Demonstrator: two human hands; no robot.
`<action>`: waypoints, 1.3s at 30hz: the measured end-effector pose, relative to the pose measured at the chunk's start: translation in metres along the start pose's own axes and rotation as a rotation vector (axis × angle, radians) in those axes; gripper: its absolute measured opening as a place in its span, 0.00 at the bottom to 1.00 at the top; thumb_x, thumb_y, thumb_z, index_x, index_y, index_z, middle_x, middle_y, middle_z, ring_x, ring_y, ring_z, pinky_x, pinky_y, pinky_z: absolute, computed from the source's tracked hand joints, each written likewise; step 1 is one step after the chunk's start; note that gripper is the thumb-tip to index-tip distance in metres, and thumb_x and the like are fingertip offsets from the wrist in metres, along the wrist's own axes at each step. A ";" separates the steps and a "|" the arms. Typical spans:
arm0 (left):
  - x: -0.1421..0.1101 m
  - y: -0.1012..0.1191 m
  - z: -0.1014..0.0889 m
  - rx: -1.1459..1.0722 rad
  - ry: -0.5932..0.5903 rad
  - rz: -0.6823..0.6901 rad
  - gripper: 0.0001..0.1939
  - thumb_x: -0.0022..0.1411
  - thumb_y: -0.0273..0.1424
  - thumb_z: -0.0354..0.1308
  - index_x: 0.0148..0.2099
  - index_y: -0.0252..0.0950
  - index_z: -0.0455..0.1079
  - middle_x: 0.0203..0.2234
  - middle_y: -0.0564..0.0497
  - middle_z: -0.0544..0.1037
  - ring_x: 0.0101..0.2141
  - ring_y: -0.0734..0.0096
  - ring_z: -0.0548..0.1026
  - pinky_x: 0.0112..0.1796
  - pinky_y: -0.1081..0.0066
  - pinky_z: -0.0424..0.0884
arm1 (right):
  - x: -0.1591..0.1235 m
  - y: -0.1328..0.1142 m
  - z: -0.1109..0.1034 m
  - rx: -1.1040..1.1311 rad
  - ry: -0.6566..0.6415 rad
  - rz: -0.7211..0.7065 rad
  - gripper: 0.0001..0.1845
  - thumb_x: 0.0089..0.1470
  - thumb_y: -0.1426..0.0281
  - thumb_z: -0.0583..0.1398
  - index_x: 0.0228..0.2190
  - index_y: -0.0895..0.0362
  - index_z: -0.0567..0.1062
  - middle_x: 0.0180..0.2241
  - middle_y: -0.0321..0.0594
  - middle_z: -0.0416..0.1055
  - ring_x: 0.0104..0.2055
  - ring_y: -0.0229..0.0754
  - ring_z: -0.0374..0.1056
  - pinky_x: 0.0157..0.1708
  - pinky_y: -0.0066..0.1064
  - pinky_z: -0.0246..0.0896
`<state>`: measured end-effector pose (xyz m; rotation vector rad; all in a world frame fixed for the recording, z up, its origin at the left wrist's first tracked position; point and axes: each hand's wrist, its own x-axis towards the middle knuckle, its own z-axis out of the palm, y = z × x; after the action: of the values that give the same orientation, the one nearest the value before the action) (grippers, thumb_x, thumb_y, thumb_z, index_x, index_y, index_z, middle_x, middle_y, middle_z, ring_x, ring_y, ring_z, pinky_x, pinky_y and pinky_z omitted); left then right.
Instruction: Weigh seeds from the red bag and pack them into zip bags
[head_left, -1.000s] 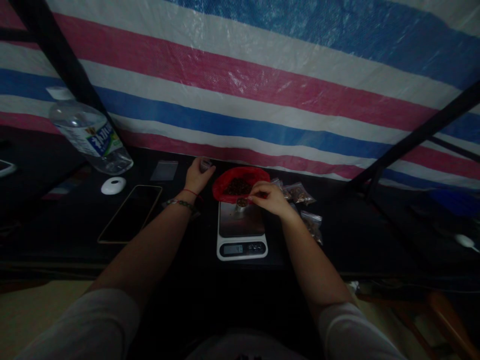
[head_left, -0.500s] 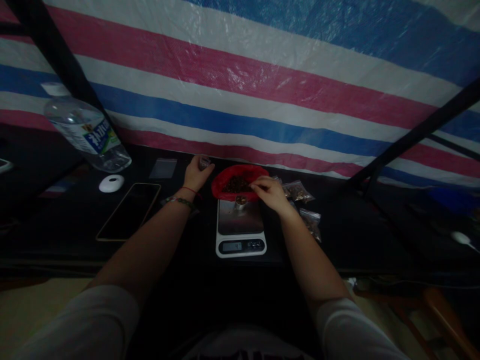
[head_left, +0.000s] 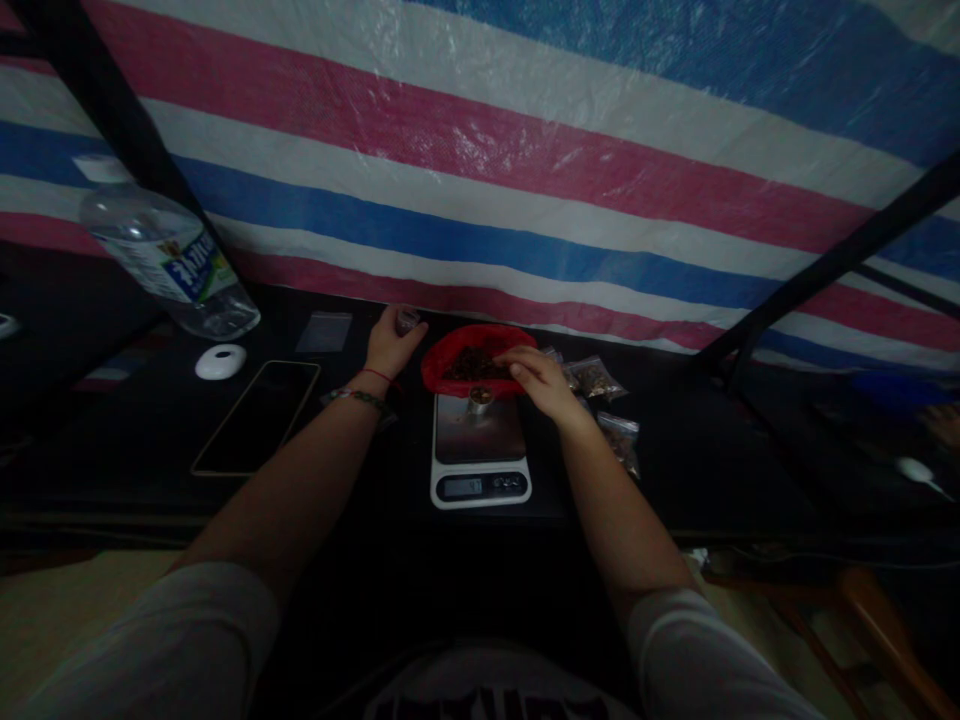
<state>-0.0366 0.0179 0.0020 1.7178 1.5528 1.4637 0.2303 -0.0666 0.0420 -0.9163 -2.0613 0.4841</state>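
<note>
At the back of the table my left hand (head_left: 390, 345) is closed around a small clear container (head_left: 407, 320), partly hidden by the fingers. My right hand (head_left: 541, 380) reaches over the rim of a red plastic bag (head_left: 439, 360). Its fingers are stretched out at the dark brown dried bits (head_left: 472, 363) inside, the thumb a little apart; no held piece shows. Just in front of the bag, a white kitchen scale (head_left: 480, 440) carries a small metal cup (head_left: 481, 400) with brown bits in it. The scale's display is lit but hard to read.
Several small zip bags (head_left: 596, 378) of brown bits lie right of the red bag. Leftward are a flat clear bag (head_left: 324, 333), a phone (head_left: 259, 418), a white rounded device (head_left: 220, 361) and a water bottle (head_left: 165, 250). A striped tarp (head_left: 465, 180) hangs behind.
My right hand has gone from a pinch near the bag's rim to stretched fingers at the brown bits. My left hand stays with the container. The view has shifted slightly.
</note>
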 end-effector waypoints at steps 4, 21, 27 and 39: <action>0.001 -0.001 0.000 -0.009 -0.003 0.004 0.18 0.50 0.39 0.60 0.43 0.36 0.68 0.37 0.47 0.75 0.38 0.64 0.73 0.43 0.65 0.68 | -0.002 -0.008 0.004 0.048 -0.139 -0.011 0.25 0.51 0.57 0.63 0.49 0.53 0.72 0.48 0.45 0.72 0.46 0.47 0.69 0.46 0.41 0.64; -0.009 0.004 0.003 -0.070 -0.506 0.195 0.32 0.45 0.46 0.63 0.50 0.36 0.66 0.40 0.48 0.74 0.38 0.62 0.73 0.42 0.64 0.69 | -0.004 0.001 -0.002 -0.151 0.000 0.151 0.25 0.64 0.56 0.45 0.47 0.53 0.74 0.43 0.42 0.74 0.48 0.45 0.69 0.52 0.40 0.61; -0.009 0.004 0.003 -0.074 -0.494 0.200 0.29 0.47 0.45 0.62 0.49 0.36 0.66 0.40 0.48 0.74 0.40 0.62 0.72 0.42 0.64 0.69 | -0.003 -0.004 0.000 -0.060 -0.085 0.112 0.19 0.62 0.59 0.51 0.49 0.50 0.72 0.44 0.40 0.74 0.48 0.45 0.70 0.50 0.41 0.62; -0.004 0.005 -0.001 -0.005 -0.153 0.167 0.25 0.48 0.42 0.61 0.46 0.34 0.67 0.37 0.48 0.74 0.38 0.64 0.72 0.43 0.65 0.68 | 0.000 -0.024 0.021 -0.025 -0.275 0.025 0.33 0.46 0.69 0.65 0.55 0.53 0.67 0.42 0.42 0.74 0.44 0.45 0.71 0.48 0.39 0.63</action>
<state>-0.0344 0.0119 0.0049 1.9473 1.3548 1.3742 0.2033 -0.0834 0.0441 -0.9336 -2.3100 0.6280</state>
